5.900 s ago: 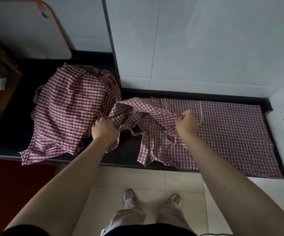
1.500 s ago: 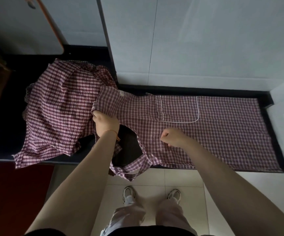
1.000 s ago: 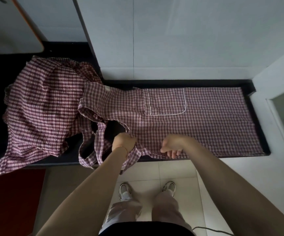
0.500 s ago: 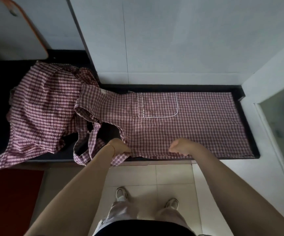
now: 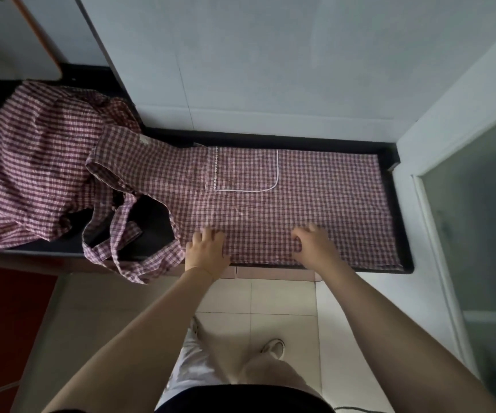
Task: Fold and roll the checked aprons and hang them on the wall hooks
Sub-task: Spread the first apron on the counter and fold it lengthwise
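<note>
Head view: two checked aprons. The crumpled apron [image 5: 36, 171] at the counter's [image 5: 401, 265] left end runs off the frame; a small neck label [image 5: 145, 140] is unreadable. The spread apron [image 5: 315, 201] covers the right end, straps [image 5: 115, 248] overhanging the front edge. The left hand [image 5: 208, 250] and right hand [image 5: 315, 247], fingers bent, press its front hem; whether they pinch it, I cannot tell.

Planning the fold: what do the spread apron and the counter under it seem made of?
Spread apron: thin woven fabric, probably cotton, matte; it creases softly around both hands. Counter: hard, black, smooth slab with a faint sheen, possibly polished stone; can't confirm.
</note>
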The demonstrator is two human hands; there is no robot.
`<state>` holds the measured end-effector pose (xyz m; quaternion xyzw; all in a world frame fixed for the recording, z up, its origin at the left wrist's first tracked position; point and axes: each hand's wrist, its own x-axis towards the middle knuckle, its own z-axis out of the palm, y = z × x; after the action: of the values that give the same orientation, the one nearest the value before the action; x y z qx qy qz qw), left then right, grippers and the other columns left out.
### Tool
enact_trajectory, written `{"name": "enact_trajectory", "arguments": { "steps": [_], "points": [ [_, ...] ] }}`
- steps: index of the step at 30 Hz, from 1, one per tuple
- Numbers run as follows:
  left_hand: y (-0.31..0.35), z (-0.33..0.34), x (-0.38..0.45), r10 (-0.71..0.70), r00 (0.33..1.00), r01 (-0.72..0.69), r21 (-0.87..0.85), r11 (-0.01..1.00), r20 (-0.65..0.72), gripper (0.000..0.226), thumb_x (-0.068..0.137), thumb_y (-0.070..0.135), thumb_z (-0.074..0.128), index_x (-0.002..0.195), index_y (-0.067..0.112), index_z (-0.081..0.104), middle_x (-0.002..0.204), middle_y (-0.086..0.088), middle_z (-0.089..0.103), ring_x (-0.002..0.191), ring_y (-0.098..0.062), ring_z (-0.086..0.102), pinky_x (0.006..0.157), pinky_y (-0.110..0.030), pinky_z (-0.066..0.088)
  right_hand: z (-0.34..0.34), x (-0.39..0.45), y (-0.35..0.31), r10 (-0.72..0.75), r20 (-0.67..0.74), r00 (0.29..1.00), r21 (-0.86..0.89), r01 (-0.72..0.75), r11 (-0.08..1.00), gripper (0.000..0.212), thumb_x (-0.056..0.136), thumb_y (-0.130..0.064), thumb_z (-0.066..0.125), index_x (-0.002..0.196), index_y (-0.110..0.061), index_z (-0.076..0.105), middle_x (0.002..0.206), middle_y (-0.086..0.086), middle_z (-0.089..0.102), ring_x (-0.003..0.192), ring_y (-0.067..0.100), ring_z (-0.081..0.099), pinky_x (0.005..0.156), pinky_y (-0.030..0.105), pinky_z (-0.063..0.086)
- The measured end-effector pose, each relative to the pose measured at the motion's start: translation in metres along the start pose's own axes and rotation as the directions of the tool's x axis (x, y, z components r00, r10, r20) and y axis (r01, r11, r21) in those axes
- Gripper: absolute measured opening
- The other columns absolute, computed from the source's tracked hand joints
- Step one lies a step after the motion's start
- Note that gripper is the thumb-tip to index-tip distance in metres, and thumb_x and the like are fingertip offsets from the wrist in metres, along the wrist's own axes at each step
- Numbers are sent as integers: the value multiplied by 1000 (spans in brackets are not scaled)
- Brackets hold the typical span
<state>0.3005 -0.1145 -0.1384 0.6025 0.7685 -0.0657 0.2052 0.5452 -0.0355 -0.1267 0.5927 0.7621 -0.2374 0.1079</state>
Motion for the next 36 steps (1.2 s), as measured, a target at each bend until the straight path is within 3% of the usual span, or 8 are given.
{"name": "enact_trajectory", "arguments": {
  "steps": [5, 9, 15, 21, 27, 30, 33, 36],
  "points": [
    [9, -3, 7, -62, 995, 60, 29, 998, 75, 65, 80, 36, 71, 136, 24, 41, 137, -7, 38, 126, -28, 39, 103, -43, 44, -8, -9, 59, 229, -11, 973, 14, -228, 973, 67, 82, -43, 76, 133, -18, 41, 141, 14, 37, 128, 35, 39, 100, 48, 46],
    [6, -6, 1, -53, 989, 32, 152, 988, 136, 73, 76, 31, 76, 137, 28, 35, 140, -3, 33, 128, -28, 38, 107, -47, 41, -15, -4, 70, 287, -6, 958, -23, -287, 958, 61, 88, -31, 70, 138, -15, 38, 141, 16, 39, 126, 33, 43, 103, 46, 45],
    [0, 6, -6, -99, 995, 97, 69, 993, 24, 54, 89, 39, 61, 139, 30, 43, 146, 4, 37, 130, -35, 41, 110, -56, 31, -12, 0, 20, -40, -73, 997, 46, 43, 998, 33, 88, -22, 70, 116, -14, 55, 119, 4, 51, 100, 19, 54, 85, 38, 53],
    [-22, -5, 1, 23, 998, -27, -64, 998, -66, 35, 91, 5, 48, 121, 17, 62, 129, -2, 54, 97, -29, 61, 81, -38, 49, 3, 0, -55, -316, -39, 948, 32, 317, 948, 25, 88, -29, 70, 108, -17, 62, 109, -3, 57, 97, 14, 51, 80, 31, 48],
    [-50, -22, 12, 19, 1000, -23, -243, 970, -21, 32, 91, 9, 51, 116, 22, 66, 119, 2, 63, 105, -26, 58, 80, -27, 40, 19, 5, -109, -332, 28, 943, -102, 333, 937, 33, 90, -30, 68, 119, -16, 59, 116, 0, 57, 107, 21, 54, 85, 35, 48],
    [-60, -30, 17, 86, 995, -91, -94, 991, -55, 29, 93, 14, 46, 104, 23, 71, 105, 2, 70, 99, -27, 58, 89, -32, 42, 21, 10, -117, -223, -1, 975, -135, 221, 966, 23, 92, -6, 56, 113, -14, 60, 103, 2, 62, 92, 21, 59, 81, 35, 53],
    [-61, -37, 23, 131, 988, -126, 70, 990, -86, 23, 95, 15, 45, 99, 19, 66, 95, 0, 68, 93, -23, 59, 93, -32, 41, 15, 14, -120, -151, -33, 988, -60, 148, 987, 27, 95, -2, 51, 118, -15, 55, 86, 0, 57, 78, 18, 56, 72, 31, 50],
    [-56, -42, 29, 101, 993, -93, 121, 988, -60, 17, 92, 13, 51, 102, 20, 62, 98, -1, 65, 101, -22, 57, 99, -35, 39, 12, 19, -117, -132, -66, 989, -9, 131, 991, 32, 98, -3, 47, 126, -15, 56, 97, 4, 64, 83, 20, 59, 72, 30, 48]
  ]
}}
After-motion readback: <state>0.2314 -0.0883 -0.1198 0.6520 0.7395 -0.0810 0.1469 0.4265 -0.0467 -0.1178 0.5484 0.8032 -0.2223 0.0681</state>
